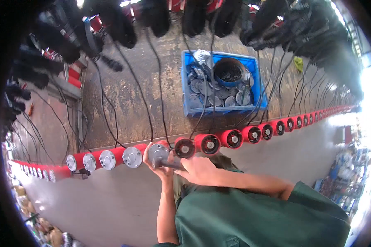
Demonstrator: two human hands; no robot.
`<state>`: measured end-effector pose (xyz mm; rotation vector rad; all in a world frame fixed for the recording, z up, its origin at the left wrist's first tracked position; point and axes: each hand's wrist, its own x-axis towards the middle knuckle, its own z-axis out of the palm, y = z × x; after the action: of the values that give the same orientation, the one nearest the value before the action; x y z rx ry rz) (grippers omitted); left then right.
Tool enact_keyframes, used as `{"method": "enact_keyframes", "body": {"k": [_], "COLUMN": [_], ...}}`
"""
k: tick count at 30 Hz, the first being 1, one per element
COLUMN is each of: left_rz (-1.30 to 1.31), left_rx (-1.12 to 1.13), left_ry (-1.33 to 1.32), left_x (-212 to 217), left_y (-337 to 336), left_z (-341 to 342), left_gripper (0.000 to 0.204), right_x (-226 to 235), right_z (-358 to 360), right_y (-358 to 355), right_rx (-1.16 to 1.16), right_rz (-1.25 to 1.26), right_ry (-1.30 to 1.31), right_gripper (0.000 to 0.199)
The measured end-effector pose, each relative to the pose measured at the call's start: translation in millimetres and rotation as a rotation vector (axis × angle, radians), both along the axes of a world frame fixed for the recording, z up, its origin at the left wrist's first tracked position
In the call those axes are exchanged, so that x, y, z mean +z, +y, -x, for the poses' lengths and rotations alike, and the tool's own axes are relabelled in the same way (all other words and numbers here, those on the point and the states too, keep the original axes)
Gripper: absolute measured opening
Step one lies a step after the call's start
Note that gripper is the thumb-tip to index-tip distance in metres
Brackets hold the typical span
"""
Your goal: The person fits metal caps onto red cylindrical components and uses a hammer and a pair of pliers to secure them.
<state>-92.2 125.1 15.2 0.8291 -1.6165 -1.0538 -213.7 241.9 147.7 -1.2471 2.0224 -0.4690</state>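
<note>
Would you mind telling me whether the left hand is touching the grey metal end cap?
Touching: the head view shows the left hand wrapped around the grey end cap.

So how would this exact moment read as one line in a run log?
left hand: steadies grey end cap on red cylinder row | right hand: grips dark tool against cap | blue crate: spare caps behind

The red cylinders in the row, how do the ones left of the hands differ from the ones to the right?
The left cylinders each show a flat silver disc cap on the near end, while the right cylinders show open dark ends with a small silver hub. Both are red-bodied, lie side by side on the bench edge, and trail black cords.
</note>
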Motion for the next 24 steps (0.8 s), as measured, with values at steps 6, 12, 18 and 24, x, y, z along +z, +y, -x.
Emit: {"method": "enact_keyframes", "body": {"k": [6, 12, 18, 24], "left_rz": [-0.018, 0.011, -0.021, -0.061], "left_rx": [0.076, -0.049, -0.283, -0.25], "left_ry": [-0.313, -0.752, -1.218, -1.083], "left_x": [29, 96, 149, 125], "left_y": [4, -2, -16, -12], "left_z": [-9, -2, 33, 19], "left_gripper": [0.083, 0.087, 0.066, 0.068], "right_x": [62, 37, -11, -37], "right_z": [108, 245, 316, 325], "right_y": [51, 97, 86, 48], "right_rx": [-0.266, -0.458, -0.255, -0.103], "right_rz": [0.197, -0.007, 0.081, -0.045], "right_ry": [-0.105, 0.365, 0.469, 0.316], "right_gripper": [0.046, 0.03, 0.017, 0.021]}}
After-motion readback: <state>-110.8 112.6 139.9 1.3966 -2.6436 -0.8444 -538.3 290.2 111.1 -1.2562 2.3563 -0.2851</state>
